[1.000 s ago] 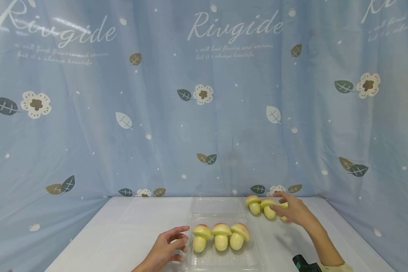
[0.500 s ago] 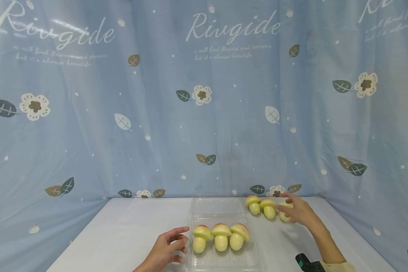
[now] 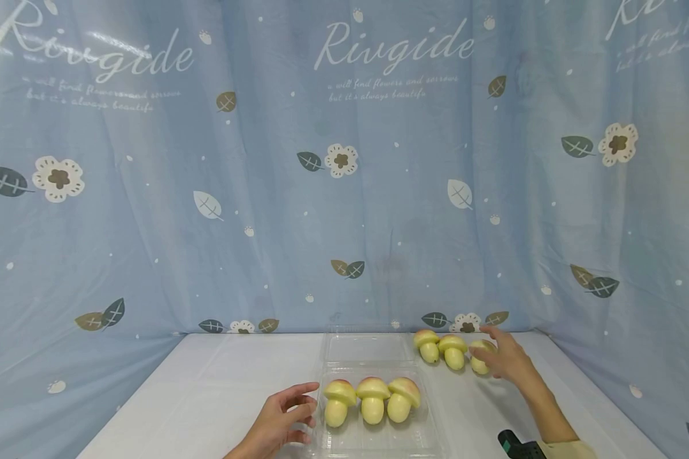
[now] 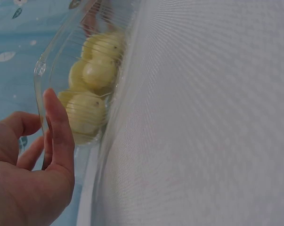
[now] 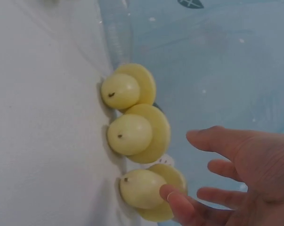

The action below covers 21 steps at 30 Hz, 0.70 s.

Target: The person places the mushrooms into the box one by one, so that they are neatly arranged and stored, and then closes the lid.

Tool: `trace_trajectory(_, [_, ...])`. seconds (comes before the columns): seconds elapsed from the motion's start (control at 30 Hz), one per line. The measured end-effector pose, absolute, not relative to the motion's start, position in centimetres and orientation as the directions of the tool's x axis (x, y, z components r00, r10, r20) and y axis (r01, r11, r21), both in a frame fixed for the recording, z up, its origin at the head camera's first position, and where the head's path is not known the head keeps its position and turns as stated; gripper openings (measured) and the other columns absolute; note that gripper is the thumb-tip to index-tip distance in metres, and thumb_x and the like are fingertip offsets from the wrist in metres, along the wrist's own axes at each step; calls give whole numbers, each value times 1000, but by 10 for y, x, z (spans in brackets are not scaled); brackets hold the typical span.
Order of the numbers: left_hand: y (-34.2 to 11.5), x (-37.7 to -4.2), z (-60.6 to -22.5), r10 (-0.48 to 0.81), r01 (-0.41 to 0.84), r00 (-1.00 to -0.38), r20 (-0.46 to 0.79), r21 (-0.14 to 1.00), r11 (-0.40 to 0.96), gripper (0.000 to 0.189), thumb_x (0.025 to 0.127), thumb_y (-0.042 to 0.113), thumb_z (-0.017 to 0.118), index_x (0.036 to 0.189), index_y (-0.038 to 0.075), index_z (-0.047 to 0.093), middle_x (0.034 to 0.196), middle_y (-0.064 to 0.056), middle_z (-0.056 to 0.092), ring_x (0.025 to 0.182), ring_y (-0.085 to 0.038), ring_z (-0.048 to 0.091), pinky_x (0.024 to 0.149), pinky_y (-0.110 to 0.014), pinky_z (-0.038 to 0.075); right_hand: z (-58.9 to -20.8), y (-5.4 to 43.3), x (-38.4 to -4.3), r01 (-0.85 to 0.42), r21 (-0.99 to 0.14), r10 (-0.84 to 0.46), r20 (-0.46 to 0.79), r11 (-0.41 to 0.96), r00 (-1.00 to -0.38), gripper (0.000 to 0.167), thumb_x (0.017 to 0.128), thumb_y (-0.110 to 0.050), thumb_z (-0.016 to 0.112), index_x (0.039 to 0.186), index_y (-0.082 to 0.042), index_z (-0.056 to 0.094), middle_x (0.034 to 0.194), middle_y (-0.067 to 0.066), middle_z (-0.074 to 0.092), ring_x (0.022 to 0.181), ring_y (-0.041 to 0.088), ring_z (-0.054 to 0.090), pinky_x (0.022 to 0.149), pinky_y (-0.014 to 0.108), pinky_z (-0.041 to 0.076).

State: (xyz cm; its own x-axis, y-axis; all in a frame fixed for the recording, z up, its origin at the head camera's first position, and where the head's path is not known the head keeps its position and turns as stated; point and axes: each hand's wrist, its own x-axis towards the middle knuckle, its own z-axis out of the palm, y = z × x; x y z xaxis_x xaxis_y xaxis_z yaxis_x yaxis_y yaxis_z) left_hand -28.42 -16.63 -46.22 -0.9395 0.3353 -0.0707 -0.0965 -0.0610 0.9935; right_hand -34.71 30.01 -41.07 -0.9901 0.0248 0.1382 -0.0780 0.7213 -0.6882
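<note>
Three pale-yellow mushroom-shaped pieces with reddish cap tops, including the middle one (image 3: 372, 400), lie side by side in an open clear plastic box (image 3: 379, 441). My left hand (image 3: 277, 417) rests at the box's left side, fingers loosely bent. In the left wrist view, its fingertips are right at the box's rim (image 4: 39, 70). At the back right, my right hand (image 3: 508, 358) is spread beside the rightmost loose mushroom-shaped piece (image 3: 480, 360). In the right wrist view, one fingertip overlaps that piece (image 5: 141, 189). The hand partly hides its cap in the head view.
Two more mushroom-shaped pieces, a left one (image 3: 428, 347) and a right one (image 3: 453, 354), lie beside the box's raised lid (image 3: 369, 348). A blue patterned curtain (image 3: 344, 210) hangs behind the white table (image 3: 235, 370). A black device (image 3: 519, 446) sits at the right wrist.
My right hand has shifted slightly right and its fingers have moved off the loose pieces. The rightmost piece now shows more fully, apart from its neighbours. My left hand stays put.
</note>
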Motion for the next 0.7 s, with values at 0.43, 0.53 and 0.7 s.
trace_trajectory(0.43, [-166, -285, -465, 321, -97, -944, -77, 994, -46, 62, 93, 26, 69, 145, 2, 45, 106, -2, 59, 80, -13, 64, 62, -26, 59, -426, 303, -352, -80, -647, 36, 164, 758, -986, 75, 92, -31, 67, 150, -1, 30, 144, 44, 22, 70, 24, 61, 53, 34, 56])
trace_trajectory(0.53, [-166, -285, -465, 323, -95, -943, -75, 994, -47, 62, 93, 26, 69, 145, 2, 45, 106, -2, 59, 80, -13, 64, 62, -26, 59, -428, 304, -352, -77, -645, 37, 161, 760, -986, 78, 92, -35, 67, 150, 1, 29, 144, 43, 22, 80, 29, 62, 53, 32, 56])
trace_trajectory(0.7, [-166, -284, -463, 325, -94, -943, -74, 994, -48, 62, 93, 26, 68, 145, 1, 44, 106, -2, 58, 80, -12, 64, 62, -26, 59, -430, 304, -354, -53, -641, 54, 146, 766, -988, 81, 92, -37, 66, 152, -1, 27, 146, 41, 20, 82, 30, 63, 52, 30, 56])
